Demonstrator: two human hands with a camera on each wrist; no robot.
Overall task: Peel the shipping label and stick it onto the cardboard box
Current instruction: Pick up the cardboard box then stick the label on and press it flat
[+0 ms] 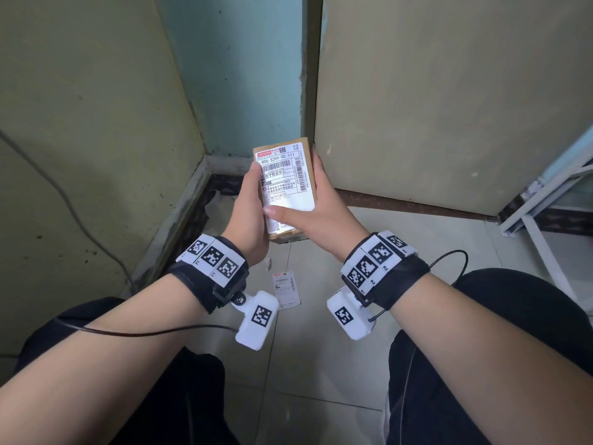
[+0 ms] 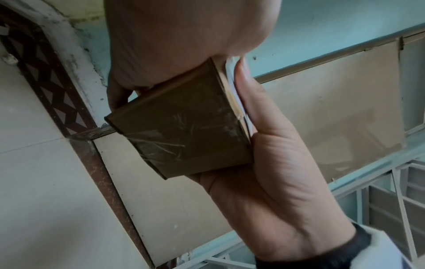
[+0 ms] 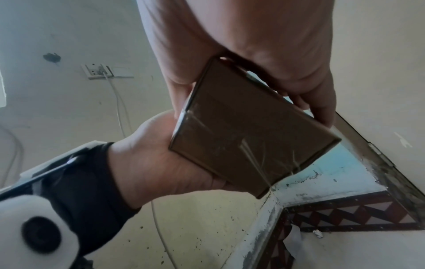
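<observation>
I hold a small brown cardboard box [image 1: 288,235] up in front of me between both hands. A white shipping label [image 1: 284,178] with barcodes lies flat on its upper face. My left hand [image 1: 248,200] grips the box's left side, fingers wrapped underneath. My right hand [image 1: 324,203] grips the right side, and its thumb [image 1: 277,211] lies across the label's lower part. In the left wrist view the taped underside of the box [image 2: 184,131] sits between the left hand [image 2: 184,36] and the right hand [image 2: 276,163]. The right wrist view shows the same box [image 3: 241,136] from below.
A printed label sheet [image 1: 286,290] and a small scrap [image 1: 268,263] lie on the tiled floor below my hands. Walls and a door close the corner ahead. A white metal frame [image 1: 545,203] leans at the right. A cable [image 1: 64,194] runs down the left wall.
</observation>
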